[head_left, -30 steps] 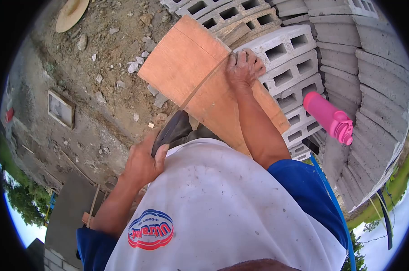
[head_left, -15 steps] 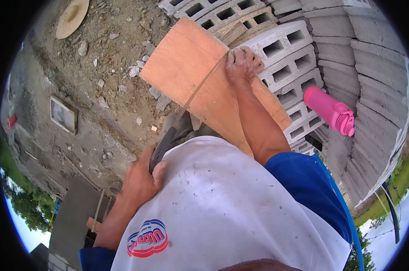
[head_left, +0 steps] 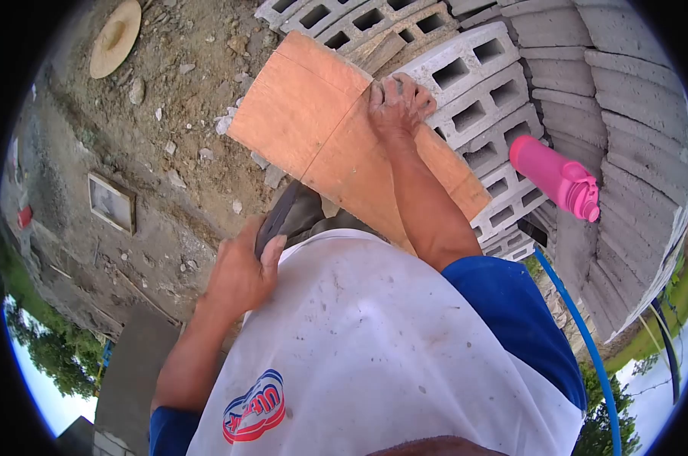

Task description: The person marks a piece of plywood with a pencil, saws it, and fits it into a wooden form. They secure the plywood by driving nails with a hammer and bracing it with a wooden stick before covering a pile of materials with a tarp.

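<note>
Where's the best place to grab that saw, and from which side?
Probably its dark handle, from the side nearest the body, as the left hand grips it. It's long and narrow, so fingers can wrap it, and its far end points at the board.

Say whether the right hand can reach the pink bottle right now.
Probably yes: the right hand rests on the board, but nothing seems to bar its way over the blocks to the bottle.

Stacked concrete blocks [head_left: 474, 137] show a building site.
</note>
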A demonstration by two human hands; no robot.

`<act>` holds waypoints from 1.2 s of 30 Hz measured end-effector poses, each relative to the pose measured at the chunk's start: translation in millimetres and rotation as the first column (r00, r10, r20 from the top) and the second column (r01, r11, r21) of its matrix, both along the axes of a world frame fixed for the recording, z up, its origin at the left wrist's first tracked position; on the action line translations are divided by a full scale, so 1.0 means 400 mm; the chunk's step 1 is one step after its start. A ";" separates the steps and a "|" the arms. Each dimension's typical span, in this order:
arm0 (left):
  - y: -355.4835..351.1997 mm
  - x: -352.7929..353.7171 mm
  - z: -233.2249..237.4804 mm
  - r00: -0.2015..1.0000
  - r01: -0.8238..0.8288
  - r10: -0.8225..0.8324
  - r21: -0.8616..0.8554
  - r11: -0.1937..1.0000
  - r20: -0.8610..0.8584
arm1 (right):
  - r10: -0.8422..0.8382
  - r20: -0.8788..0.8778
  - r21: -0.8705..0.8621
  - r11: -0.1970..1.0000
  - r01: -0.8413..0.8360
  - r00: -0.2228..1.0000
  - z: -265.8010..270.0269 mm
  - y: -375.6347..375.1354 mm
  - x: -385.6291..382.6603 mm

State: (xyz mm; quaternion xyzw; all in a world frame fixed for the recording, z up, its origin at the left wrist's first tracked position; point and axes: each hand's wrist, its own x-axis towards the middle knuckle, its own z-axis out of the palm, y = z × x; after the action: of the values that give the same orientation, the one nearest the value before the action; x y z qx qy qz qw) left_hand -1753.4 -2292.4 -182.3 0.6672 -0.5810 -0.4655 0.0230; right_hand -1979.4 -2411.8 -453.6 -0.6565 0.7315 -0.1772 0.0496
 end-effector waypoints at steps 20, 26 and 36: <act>-0.026 -0.006 0.026 0.998 0.049 -0.051 0.080 0.996 0.022 | -0.022 0.014 0.083 0.996 0.021 1.000 0.024 0.012 -0.002; -0.105 -0.059 -0.108 0.993 0.086 -0.095 0.123 0.989 0.072 | -0.019 0.017 0.042 0.999 0.019 1.000 0.006 0.029 0.004; -0.116 -0.056 -0.072 0.987 0.125 -0.129 0.041 0.991 0.101 | 0.001 0.028 0.021 1.000 -0.002 1.000 0.004 0.027 0.011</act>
State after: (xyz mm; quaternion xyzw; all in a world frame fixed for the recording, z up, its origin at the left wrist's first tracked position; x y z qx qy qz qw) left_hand -1775.9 -2338.9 -211.3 0.6524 -0.6144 -0.4410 -0.0483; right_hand -1974.9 -2400.9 -451.9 -0.6539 0.7321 -0.1786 0.0669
